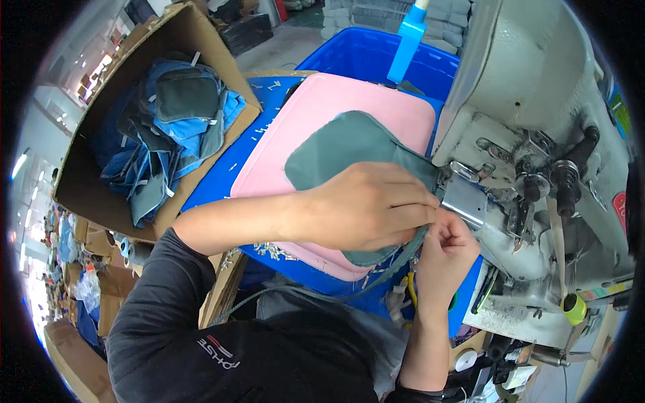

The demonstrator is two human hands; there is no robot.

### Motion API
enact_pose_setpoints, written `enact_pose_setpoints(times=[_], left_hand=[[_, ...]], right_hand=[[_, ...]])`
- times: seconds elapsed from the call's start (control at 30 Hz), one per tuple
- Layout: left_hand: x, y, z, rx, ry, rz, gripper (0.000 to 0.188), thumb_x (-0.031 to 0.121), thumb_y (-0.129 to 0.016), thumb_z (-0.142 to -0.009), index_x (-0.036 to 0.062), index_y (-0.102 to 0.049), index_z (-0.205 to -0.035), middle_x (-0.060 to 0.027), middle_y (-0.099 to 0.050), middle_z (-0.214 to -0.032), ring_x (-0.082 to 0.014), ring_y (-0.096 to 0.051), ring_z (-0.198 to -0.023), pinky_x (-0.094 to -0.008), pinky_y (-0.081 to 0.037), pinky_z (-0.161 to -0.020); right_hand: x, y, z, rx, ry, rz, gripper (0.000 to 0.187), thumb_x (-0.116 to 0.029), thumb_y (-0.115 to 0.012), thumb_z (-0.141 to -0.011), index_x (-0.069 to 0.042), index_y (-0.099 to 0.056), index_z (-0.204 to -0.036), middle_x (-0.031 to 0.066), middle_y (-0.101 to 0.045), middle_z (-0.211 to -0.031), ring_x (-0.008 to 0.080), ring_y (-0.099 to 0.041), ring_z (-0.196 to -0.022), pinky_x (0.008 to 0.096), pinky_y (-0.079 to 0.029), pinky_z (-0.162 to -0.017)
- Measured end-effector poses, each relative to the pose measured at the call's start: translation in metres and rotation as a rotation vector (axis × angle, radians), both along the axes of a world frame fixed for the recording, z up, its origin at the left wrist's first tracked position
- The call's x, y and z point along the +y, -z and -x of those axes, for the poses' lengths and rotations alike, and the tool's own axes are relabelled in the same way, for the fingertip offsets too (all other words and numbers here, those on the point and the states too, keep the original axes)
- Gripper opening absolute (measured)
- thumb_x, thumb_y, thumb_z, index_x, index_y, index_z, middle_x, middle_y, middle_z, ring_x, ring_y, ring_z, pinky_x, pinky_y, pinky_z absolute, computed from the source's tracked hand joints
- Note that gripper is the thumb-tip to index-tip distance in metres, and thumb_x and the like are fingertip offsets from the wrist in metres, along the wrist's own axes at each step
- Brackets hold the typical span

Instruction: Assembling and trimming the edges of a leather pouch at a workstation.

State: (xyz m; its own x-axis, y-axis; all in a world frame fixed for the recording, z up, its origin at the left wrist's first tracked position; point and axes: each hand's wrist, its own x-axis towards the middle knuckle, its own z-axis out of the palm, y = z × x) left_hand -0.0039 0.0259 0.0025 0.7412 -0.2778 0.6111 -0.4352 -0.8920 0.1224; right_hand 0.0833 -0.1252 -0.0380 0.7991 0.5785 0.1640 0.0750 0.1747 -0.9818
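Fabric piece point(336, 151) on mat point(267, 164) — carton point(181, 37) left, cloth pieces point(188, 94) inside; sewing machine point(537, 74) right — bin point(356, 50) behind mat.

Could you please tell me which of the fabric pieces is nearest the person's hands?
The grey-green piece lying on the pink board, partly covered by the left hand; the pieces heaped in the cardboard box lie farther away.

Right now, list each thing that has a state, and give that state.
Pink board, partly covered
Green fabric, spread on the board
Left hand, laid over the fabric
Right hand, fingertips pinched together
Green strip, slack, curving
Cardboard box, open, tilted
Fabric pieces, heaped in the box
Blue bin, open
Sewing machine, running or not: cannot tell
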Motion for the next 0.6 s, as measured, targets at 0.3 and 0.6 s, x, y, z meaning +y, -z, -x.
enact_pose_setpoints(times=[0.3,0.6], left_hand=[[-0.004,0.006,0.005,-0.02,-0.012,0.132,0.039,0.002,-0.071,-0.066,0.0018,-0.067,-0.104,-0.0133,-0.068,-0.112,-0.0306,-0.068,-0.097,-0.0402,-0.055,-0.084],[-0.017,0.004,0.008,-0.074,-0.07,0.052,0.038,0.004,-0.072,-0.065,0.0001,-0.066,-0.103,-0.0145,-0.067,-0.11,-0.0299,-0.067,-0.095,-0.0402,-0.055,-0.084]], right_hand=[[-0.003,0.007,0.004,-0.101,-0.077,0.027,0.014,0.0,-0.058,-0.097,0.004,-0.063,-0.084,-0.0006,-0.063,-0.068,0.0019,-0.057,-0.06,0.0188,-0.048,-0.053],[-0.001,-0.001,-0.002,-0.044,-0.034,0.044,0.013,-0.002,-0.058,-0.097,0.003,-0.064,-0.087,-0.0037,-0.057,-0.065,-0.0001,-0.05,-0.056,0.0167,-0.041,-0.051]])
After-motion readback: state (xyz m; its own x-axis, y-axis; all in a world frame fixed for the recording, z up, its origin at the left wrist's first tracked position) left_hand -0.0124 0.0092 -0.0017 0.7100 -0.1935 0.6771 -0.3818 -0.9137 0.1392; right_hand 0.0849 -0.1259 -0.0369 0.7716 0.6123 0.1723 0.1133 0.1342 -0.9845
